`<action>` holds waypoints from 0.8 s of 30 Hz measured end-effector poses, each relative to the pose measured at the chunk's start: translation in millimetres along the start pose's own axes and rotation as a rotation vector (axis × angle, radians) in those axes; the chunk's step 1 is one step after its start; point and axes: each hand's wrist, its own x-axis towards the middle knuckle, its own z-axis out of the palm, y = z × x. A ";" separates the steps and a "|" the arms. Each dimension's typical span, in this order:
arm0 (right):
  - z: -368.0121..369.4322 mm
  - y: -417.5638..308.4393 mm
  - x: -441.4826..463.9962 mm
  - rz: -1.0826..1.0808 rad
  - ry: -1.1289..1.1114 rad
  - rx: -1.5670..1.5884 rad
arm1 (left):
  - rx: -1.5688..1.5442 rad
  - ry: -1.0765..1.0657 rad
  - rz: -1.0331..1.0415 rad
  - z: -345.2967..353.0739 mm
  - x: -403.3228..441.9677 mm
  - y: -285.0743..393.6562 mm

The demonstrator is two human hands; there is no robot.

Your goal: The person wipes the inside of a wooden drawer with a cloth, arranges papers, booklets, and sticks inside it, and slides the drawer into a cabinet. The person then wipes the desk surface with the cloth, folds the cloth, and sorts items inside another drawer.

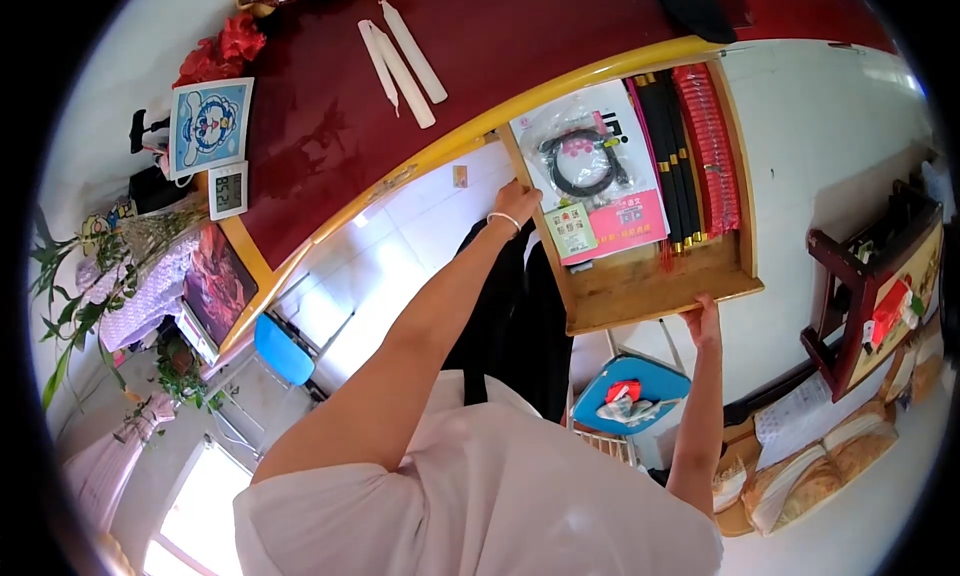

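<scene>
Three white candles [413, 54] are seen on one dark red worktop [310, 46], with one digital clock [229, 190] and one cartoon picture [210, 126] shown nearby. In one wooden drawer [640, 301], one coiled black cable [567, 184] is displayed, while red packets [708, 146] are packed too tightly to be counted. Two blue chairs [283, 349] are also pictured.

I am seeing open room at six o'clock in the drawer [640, 293], while books [652, 214] are blocking nine o'clock and red packs [712, 146] are blocking two o'clock.
</scene>
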 end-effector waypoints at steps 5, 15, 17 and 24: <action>9.5 -47.3 15.0 0.040 -0.008 -0.085 | -0.150 0.113 0.026 18.3 8.4 -5.1; 9.9 -59.9 12.2 0.107 -0.038 -0.095 | -0.048 0.042 -0.067 0.8 -6.7 21.5; 10.6 -57.0 7.3 0.099 -0.049 -0.091 | -0.061 0.057 -0.061 -5.9 -11.9 22.3; 20.0 -42.1 1.4 0.077 -0.061 -0.097 | -0.013 0.094 0.009 -5.1 14.4 3.2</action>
